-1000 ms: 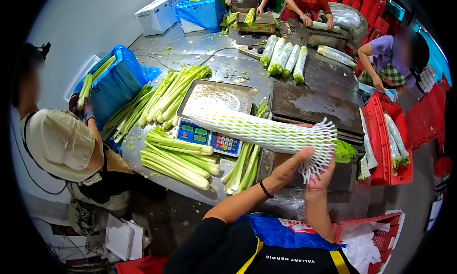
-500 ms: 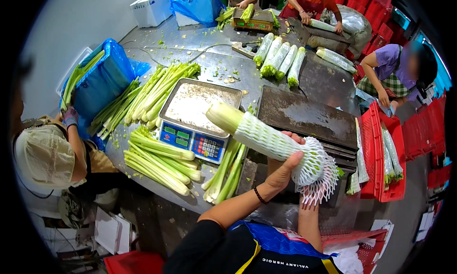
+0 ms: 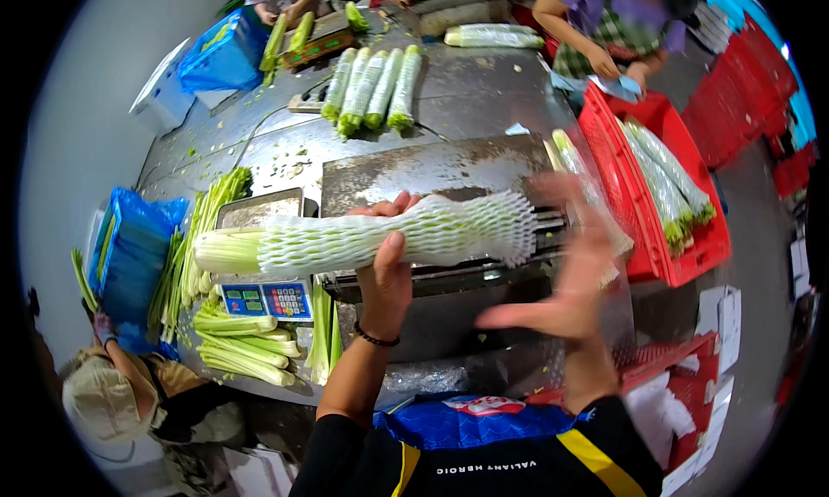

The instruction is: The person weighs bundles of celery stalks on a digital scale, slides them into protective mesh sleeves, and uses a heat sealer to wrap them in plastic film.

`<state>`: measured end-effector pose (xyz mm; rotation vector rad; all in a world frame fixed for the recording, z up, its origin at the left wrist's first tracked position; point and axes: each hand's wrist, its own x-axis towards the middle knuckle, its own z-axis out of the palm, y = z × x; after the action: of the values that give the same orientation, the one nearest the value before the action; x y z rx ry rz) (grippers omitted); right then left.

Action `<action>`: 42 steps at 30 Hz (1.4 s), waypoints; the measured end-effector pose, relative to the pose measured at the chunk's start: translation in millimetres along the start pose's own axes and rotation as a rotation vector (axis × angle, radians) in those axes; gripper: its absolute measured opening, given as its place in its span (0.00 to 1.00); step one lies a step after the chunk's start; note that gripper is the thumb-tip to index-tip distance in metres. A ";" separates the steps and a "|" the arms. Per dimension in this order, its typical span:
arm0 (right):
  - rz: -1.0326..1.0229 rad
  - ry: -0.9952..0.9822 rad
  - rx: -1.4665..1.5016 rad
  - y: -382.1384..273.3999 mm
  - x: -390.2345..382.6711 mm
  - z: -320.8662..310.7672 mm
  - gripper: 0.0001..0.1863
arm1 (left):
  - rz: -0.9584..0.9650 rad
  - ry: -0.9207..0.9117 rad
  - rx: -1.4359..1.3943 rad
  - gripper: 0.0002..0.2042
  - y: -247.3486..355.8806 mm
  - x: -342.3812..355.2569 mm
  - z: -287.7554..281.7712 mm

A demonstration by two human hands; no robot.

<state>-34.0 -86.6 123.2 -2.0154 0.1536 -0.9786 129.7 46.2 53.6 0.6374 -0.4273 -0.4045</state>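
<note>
My left hand (image 3: 385, 277), with a dark bead bracelet at the wrist, is wrapped around a celery bunch (image 3: 226, 252) held level above the table. A white foam net sleeve (image 3: 466, 227) covers most of the bunch. The pale stalk base sticks out bare at the left, while the net's right end hides the leafy tips. My right hand (image 3: 577, 285) is apart from the bunch, just beyond that right end. Motion smears it, but its thumb and fingers are spread with nothing in them. Dark metal plates (image 3: 406, 182) lie behind the bunch.
A scale (image 3: 268, 298) and loose celery stalks (image 3: 246, 346) stand at the left, near a blue-lined bin (image 3: 129, 246). Wrapped bunches (image 3: 371, 87) lie farther back. A red crate (image 3: 643, 195) holds more at the right. Co-workers are at the left, back and far right.
The view has shifted to the right. The netted bunch has gone from slanted to nearly level. My right hand has come away from the net's end and opened; the left still holds the bunch.
</note>
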 end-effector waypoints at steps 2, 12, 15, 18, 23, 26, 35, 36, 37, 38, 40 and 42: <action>-0.351 -0.471 -0.331 15.7 41.3 14.8 0.59 | -0.076 -0.069 0.020 0.22 -13.7 1.5 25.7; -0.046 -0.718 -0.454 164.1 122.6 8.0 0.38 | -0.603 0.015 0.016 0.30 -46.5 78.3 -34.2; 0.004 -0.754 -0.345 221.2 109.0 9.0 0.39 | -0.810 0.045 -0.022 0.24 -40.0 70.4 -56.2; -0.028 -0.795 -0.326 235.8 88.6 16.6 0.41 | -0.959 -0.094 0.529 0.16 -11.8 55.9 -69.5; -0.306 -0.821 -0.537 206.7 79.5 10.2 0.41 | -0.128 -0.271 1.496 0.10 18.1 59.0 -89.6; -0.391 -0.794 -0.595 202.8 64.8 13.3 0.37 | 0.102 -0.414 1.639 0.13 23.5 73.6 -103.4; -0.363 -0.663 -0.599 195.6 57.9 20.8 0.42 | 0.116 -0.234 1.641 0.11 18.9 47.9 -108.2; -0.335 -0.662 -0.603 197.4 56.0 21.9 0.43 | 0.181 -0.204 1.708 0.10 16.8 44.3 -109.5; -0.314 -0.659 -0.598 196.6 53.3 19.3 0.40 | 0.245 -0.204 1.841 0.10 17.8 42.9 -108.0; -0.325 -0.658 -0.635 190.9 49.4 20.5 0.32 | 0.208 -0.172 1.955 0.09 22.5 38.7 -104.0; -0.322 -0.558 -0.656 173.0 34.6 10.1 0.24 | 0.153 -0.187 2.132 0.14 22.2 29.3 -110.3; -0.081 -0.270 -0.529 151.3 10.6 6.3 0.18 | 0.015 -0.193 2.289 0.18 21.0 20.2 -121.1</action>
<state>14.0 -180.5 14.1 -2.6353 0.2002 -0.7532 211.5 109.9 -15.4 2.8023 -1.0021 0.2687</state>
